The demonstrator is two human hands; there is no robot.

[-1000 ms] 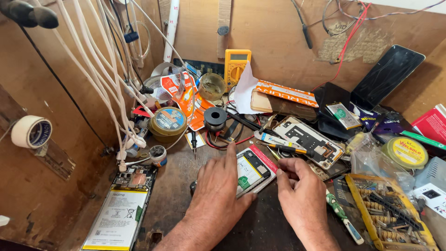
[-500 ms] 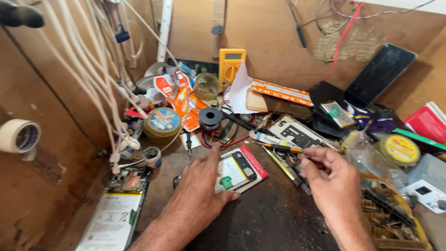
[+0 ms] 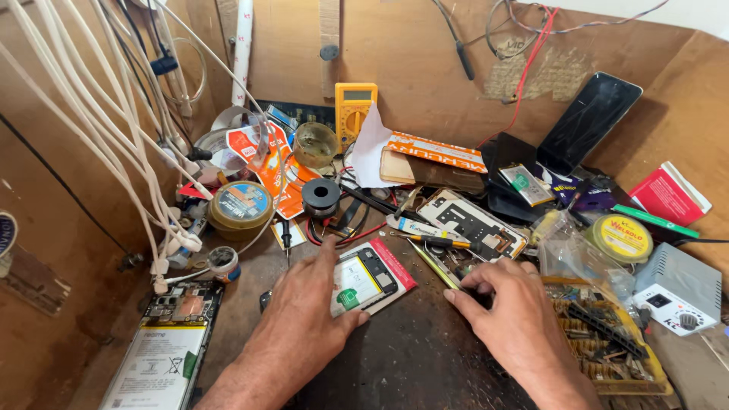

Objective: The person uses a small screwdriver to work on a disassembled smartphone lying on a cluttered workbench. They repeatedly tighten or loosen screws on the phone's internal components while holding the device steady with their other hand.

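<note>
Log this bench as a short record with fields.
setting: cluttered wooden repair bench
left hand: flat on the opened phone, thumb at its lower edge
right hand: fingertips down beside a yellow tool
behind: yellow multimeter, solder spool, phone frame
left edge: second opened phone, white cables

Rough dark wooden bench [image 3: 410, 357]; glossy glass phone screen [image 3: 588, 121]; matt cardboard walls [image 3: 410, 53].

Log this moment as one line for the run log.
left hand: flat on opened phone | right hand: fingertips pinched beside yellow screwdriver | bench: cluttered
</note>
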